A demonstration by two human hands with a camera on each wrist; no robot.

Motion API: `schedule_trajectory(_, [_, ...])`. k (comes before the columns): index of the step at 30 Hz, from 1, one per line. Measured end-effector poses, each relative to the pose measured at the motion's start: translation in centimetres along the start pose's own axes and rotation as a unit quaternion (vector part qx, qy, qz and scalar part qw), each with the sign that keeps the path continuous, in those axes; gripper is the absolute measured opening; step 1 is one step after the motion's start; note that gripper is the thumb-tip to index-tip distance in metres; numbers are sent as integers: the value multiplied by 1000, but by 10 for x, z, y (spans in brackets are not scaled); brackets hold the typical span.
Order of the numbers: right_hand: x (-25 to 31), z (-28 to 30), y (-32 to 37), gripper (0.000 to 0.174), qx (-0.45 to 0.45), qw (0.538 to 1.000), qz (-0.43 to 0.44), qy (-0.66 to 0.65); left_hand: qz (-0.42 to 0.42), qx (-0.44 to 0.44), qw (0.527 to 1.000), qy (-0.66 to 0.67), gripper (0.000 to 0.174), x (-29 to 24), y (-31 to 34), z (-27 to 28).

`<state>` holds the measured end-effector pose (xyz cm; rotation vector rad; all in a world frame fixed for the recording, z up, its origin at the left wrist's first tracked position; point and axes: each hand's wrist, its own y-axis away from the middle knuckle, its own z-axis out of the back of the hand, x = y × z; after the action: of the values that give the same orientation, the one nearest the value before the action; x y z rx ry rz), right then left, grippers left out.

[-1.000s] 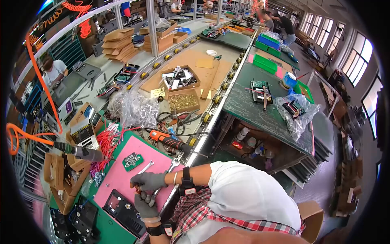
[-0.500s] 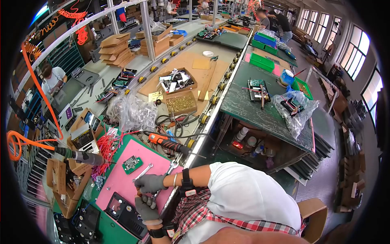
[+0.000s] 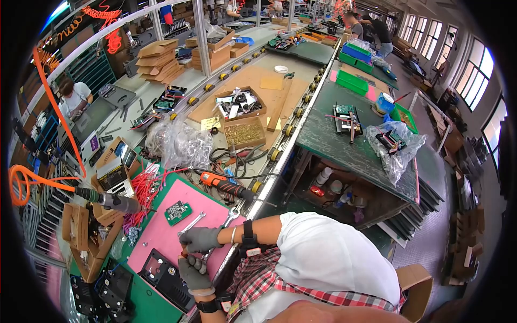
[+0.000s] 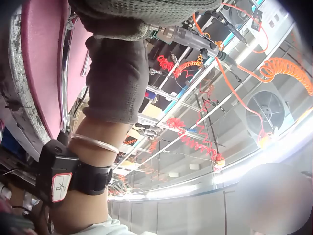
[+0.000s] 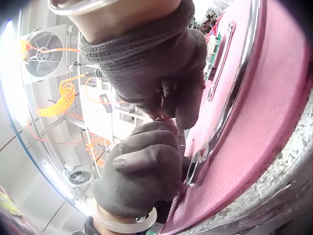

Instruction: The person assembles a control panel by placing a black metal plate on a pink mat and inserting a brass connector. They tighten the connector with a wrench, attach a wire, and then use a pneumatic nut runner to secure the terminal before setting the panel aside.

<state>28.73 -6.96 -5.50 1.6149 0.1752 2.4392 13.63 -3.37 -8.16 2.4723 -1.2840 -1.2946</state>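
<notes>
Both hands wear grey gloves and meet fingertip to fingertip over the pink mat [image 3: 161, 237]. My right hand [image 3: 200, 239] and left hand [image 3: 194, 273] pinch a small reddish part [image 5: 164, 119] between them; fingers hide most of it, so I cannot tell its kind. A large chrome wrench [image 3: 232, 215] lies on the mat, passing beside the hands. Just beyond the right hand lies a smaller wrench [image 3: 194, 221], with a green circuit board [image 3: 178, 213] past it. Left of my left hand is a black plastic housing [image 3: 167, 277].
An orange-and-black power screwdriver [image 3: 223, 184] lies past the mat. Another driver [image 3: 116, 203] hangs from an orange coiled hose at left. Red wires [image 3: 148, 191], a clear plastic bag [image 3: 183, 145], a box of small brass-coloured parts [image 3: 245, 134] and more black housings [image 3: 113, 285] surround the mat.
The hands stay together over the same spot, with the right fingers drawn slightly closer. The reddish part showed more a second ago. The head view shifts a little.
</notes>
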Motion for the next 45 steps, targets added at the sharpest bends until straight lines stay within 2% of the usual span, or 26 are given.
schedule_trajectory(4, [-3, -3, -1, 24, 6, 999, 36, -4, 5, -20, 1000, -21, 24, -1, 3, -9])
schedule_trajectory(7, [5, 0, 4, 23, -20, 996, 88, 23, -6, -9, 999, -38, 24, -1, 4, -11])
schedule_trajectory(10, [7, -5, 6, 20, -60, 992, 107, -15, 6, 4, 1000, -25, 25, -4, 2, -10])
schedule_trajectory(13, [12, -1, 8, 21, -44, 997, 66, -19, 24, 29, 999, 7, 27, -5, -1, -4])
schedule_trajectory(17, [6, -3, 4, 22, -52, 994, 97, -2, 43, 40, 997, 53, 28, -3, -3, 1])
schedule_trajectory(23, [6, -4, 3, 19, -54, 990, 125, -24, 41, 34, 997, 57, 26, -6, -2, -2])
schedule_trajectory(25, [2, -6, 0, 19, -59, 989, 130, -25, 34, 8, 998, 44, 24, -5, 2, -10])
schedule_trajectory(29, [8, -4, 5, 18, -60, 994, 89, -36, 43, 21, 997, 60, 22, -2, -4, -2])
schedule_trajectory(31, [13, 0, 10, 18, -55, 996, 52, -49, 44, -10, 997, 58, 22, -1, -1, -5])
schedule_trajectory(34, [4, -1, 2, 17, -1, 997, 8, -77, 40, -12, 998, 43, 26, -1, 0, -5])
schedule_trajectory(37, [3, -2, 4, 16, -21, 997, 17, -72, 36, -5, 999, 29, 29, 2, -3, -1])
schedule_trajectory(40, [-6, -7, -1, 17, -49, 994, 101, -12, 36, -9, 999, 18, 30, 1, -3, -1])
schedule_trajectory(45, [-6, -5, -3, 19, -40, 990, 135, 17, 29, -11, 999, 12, 28, 0, -2, -3])
